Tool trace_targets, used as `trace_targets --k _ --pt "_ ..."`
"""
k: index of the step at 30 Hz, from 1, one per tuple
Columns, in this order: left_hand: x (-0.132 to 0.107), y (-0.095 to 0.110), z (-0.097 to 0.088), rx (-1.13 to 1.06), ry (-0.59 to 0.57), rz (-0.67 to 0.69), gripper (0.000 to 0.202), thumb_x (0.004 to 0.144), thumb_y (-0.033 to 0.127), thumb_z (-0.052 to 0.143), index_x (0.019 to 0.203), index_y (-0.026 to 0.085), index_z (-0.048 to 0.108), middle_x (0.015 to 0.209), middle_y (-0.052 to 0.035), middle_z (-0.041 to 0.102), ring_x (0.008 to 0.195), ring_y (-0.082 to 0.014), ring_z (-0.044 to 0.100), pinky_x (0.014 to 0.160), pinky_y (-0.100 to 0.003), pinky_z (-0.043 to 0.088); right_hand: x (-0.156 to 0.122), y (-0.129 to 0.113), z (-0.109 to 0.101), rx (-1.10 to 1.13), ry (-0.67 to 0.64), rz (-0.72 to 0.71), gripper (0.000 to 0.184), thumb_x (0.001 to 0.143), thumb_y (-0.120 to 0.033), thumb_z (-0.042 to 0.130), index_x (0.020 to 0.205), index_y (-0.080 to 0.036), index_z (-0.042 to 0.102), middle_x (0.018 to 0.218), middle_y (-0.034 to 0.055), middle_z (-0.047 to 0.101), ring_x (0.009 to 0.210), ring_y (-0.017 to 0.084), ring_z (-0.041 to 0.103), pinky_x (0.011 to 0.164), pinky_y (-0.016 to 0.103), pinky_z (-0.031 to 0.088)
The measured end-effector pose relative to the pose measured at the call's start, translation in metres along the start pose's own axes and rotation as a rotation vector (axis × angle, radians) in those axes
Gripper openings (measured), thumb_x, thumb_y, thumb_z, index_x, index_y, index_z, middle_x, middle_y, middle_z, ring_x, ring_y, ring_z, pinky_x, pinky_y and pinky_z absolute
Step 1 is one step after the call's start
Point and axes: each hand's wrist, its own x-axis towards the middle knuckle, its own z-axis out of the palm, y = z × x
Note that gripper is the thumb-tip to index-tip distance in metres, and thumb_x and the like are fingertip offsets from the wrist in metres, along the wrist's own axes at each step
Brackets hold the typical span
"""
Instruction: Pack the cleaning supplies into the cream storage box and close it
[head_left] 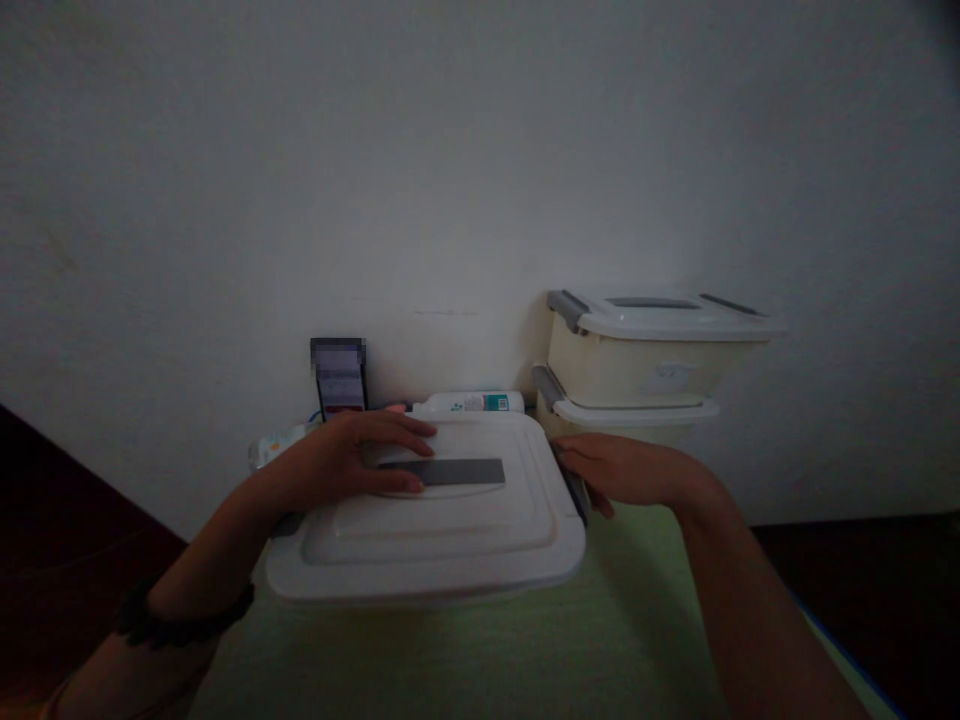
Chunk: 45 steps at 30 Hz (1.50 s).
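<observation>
A white plastic storage box with a flat lid [442, 530] and a grey handle strip [457, 472] stands on a pale green table [480, 650] in front of me. My left hand [352, 460] lies flat on the lid with its fingers stretched across the left end of the handle strip. My right hand [626, 470] is at the box's right edge, fingers curled around the grey side latch [577, 495]. A dark beaded bracelet [180, 620] sits on my left wrist.
Two more cream boxes with grey latches [645, 365] are stacked against the white wall at the right. Behind the near box lie a white bottle with a teal label [469, 403], a small dark upright card [339, 378] and a wrapped packet [274, 445]. Dark floor flanks the table.
</observation>
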Motion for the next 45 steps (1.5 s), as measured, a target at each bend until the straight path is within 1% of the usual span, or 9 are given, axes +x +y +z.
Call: trace_targets --k 7,12,16,22,26,30,34,39,45 --pt "0.0 0.001 0.0 0.008 0.002 0.006 0.034 0.074 0.047 0.068 0.101 0.027 0.069 0.125 -0.0003 0.063 0.128 -0.0242 0.045 0.106 -0.04 0.035 0.002 0.002 -0.002 -0.052 -0.036 0.074 0.032 0.09 -0.019 0.035 0.083 -0.012 0.065 0.065 0.0052 0.065 0.053 0.012 0.057 0.054 0.023 0.043" --pt "0.001 0.0 0.0 0.005 0.013 0.031 0.034 0.074 0.048 0.068 0.101 0.028 0.069 0.125 -0.0002 0.063 0.127 -0.0243 0.046 0.107 -0.04 0.035 -0.002 -0.004 -0.005 -0.162 0.239 0.122 0.031 0.09 -0.02 0.036 0.089 -0.013 0.066 0.085 0.0124 0.069 0.077 0.021 0.06 0.07 0.032 0.043" --pt "0.001 0.003 -0.001 0.026 0.01 0.039 0.034 0.075 0.049 0.066 0.1 0.026 0.071 0.124 -0.0011 0.064 0.127 -0.0252 0.047 0.108 -0.041 0.033 0.002 -0.02 0.004 -0.133 0.422 -0.039 0.03 0.092 -0.025 0.039 0.108 -0.016 0.063 0.103 0.0103 0.066 0.092 0.021 0.06 0.081 0.033 0.043" --pt "-0.001 0.005 0.004 0.049 0.051 0.099 0.027 0.08 0.045 0.062 0.096 0.026 0.072 0.118 0.0002 0.067 0.114 -0.0214 0.058 0.11 -0.039 0.03 0.018 -0.039 0.027 -0.19 0.409 -0.245 0.041 0.092 -0.04 0.045 0.122 -0.014 0.057 0.124 0.0137 0.059 0.119 0.026 0.048 0.103 0.044 0.033" --pt "0.0 0.004 0.005 0.039 0.15 0.137 0.029 0.089 0.042 0.05 0.102 0.023 0.069 0.108 -0.0011 0.071 0.103 -0.0179 0.063 0.101 -0.032 0.041 0.02 -0.037 0.033 -0.17 0.323 -0.293 0.052 0.093 -0.047 0.04 0.135 -0.018 0.048 0.144 0.0117 0.043 0.135 0.025 0.032 0.111 0.047 0.023" --pt "-0.008 -0.001 -0.007 0.123 0.167 0.067 0.033 0.09 0.041 0.047 0.11 0.02 0.065 0.122 -0.0045 0.064 0.112 -0.0194 0.058 0.099 -0.03 0.042 0.015 -0.03 0.028 -0.159 0.257 -0.252 0.052 0.093 -0.049 0.038 0.136 -0.022 0.047 0.146 0.0079 0.04 0.136 0.023 0.032 0.112 0.045 0.022" --pt "-0.027 -0.009 -0.026 0.181 0.046 -0.09 0.043 0.089 0.046 0.048 0.125 0.023 0.055 0.133 -0.0043 0.055 0.12 -0.0224 0.052 0.102 -0.034 0.038 0.007 -0.024 0.02 -0.139 0.209 -0.195 0.055 0.092 -0.052 0.038 0.137 -0.021 0.046 0.146 0.0072 0.04 0.135 0.023 0.034 0.112 0.043 0.024" --pt "-0.043 -0.009 -0.036 0.149 -0.114 -0.204 0.047 0.088 0.052 0.045 0.129 0.029 0.051 0.126 -0.0017 0.062 0.108 -0.0221 0.061 0.088 -0.03 0.047 0.002 -0.022 0.013 -0.12 0.188 -0.176 0.056 0.091 -0.052 0.04 0.133 -0.017 0.048 0.142 0.0102 0.045 0.129 0.024 0.04 0.11 0.041 0.028" --pt "-0.035 0.005 -0.022 0.242 -0.088 -0.216 0.058 0.088 0.055 0.043 0.134 0.021 0.045 0.136 -0.0087 0.053 0.117 -0.0258 0.054 0.096 -0.034 0.042 0.025 -0.022 0.025 -0.154 0.434 -0.199 0.036 0.092 -0.042 0.043 0.11 -0.017 0.061 0.113 0.0119 0.061 0.109 0.026 0.052 0.098 0.044 0.037"
